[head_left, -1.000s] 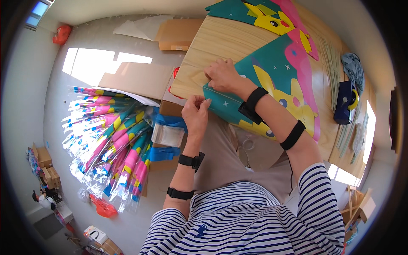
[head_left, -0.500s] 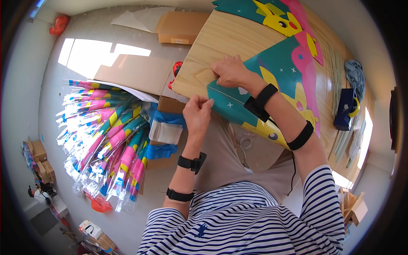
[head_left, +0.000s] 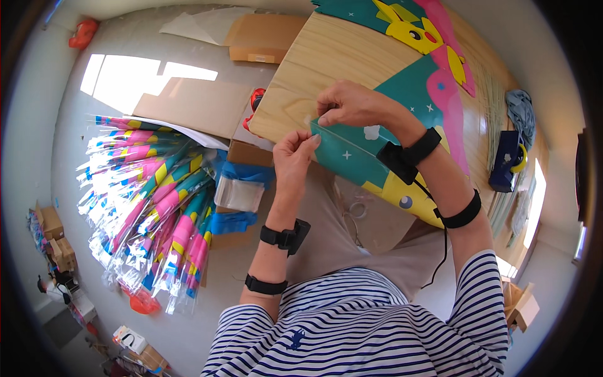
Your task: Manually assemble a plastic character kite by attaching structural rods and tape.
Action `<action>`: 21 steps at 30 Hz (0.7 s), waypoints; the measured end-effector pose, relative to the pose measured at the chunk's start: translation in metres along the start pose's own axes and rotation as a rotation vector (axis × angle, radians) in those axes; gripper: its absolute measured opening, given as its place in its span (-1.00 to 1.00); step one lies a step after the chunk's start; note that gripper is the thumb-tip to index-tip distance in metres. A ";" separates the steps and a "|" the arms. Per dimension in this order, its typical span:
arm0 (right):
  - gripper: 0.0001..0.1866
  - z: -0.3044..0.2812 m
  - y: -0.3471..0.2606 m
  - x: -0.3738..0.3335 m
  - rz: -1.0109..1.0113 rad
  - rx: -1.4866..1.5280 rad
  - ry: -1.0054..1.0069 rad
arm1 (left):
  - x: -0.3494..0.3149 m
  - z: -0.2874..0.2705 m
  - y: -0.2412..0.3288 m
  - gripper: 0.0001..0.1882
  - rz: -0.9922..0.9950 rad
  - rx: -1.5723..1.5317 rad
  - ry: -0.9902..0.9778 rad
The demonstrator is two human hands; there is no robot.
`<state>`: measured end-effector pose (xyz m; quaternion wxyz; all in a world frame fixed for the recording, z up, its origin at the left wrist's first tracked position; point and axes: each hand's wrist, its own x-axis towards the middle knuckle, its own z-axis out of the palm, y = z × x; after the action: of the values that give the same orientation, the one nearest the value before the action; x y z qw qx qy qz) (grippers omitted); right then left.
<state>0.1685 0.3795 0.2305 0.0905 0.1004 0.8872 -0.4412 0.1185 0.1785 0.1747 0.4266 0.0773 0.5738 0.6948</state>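
Two hands, one teal sheet

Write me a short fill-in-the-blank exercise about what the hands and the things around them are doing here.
1. Both hands grip the edge of a teal printed kite sheet lying on a ____ table.
2. The left hand and right hand wear black ____ at the wrists.
3. The pile of cellophane-wrapped colourful kites lies on the floor to the person's ____.

Missing words: wooden; bands; left
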 end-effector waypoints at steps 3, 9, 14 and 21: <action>-0.77 0.002 -0.012 -0.005 -0.021 0.097 0.038 | -0.002 0.003 0.003 -0.91 0.049 -0.034 -0.017; -0.77 -0.001 -0.019 -0.006 0.014 0.084 0.000 | -0.013 0.004 0.009 -0.92 0.399 0.295 0.204; -0.77 0.009 -0.022 -0.009 -0.028 0.044 0.048 | -0.016 0.014 0.034 -0.90 0.801 0.724 0.299; -0.80 0.016 -0.025 -0.010 -0.046 0.055 0.070 | -0.014 0.011 0.022 -0.90 0.602 0.594 0.254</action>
<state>0.1724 0.3509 0.2429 0.0462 0.0977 0.8794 -0.4637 0.1231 0.1772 0.2027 0.0906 0.2741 0.7484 0.5971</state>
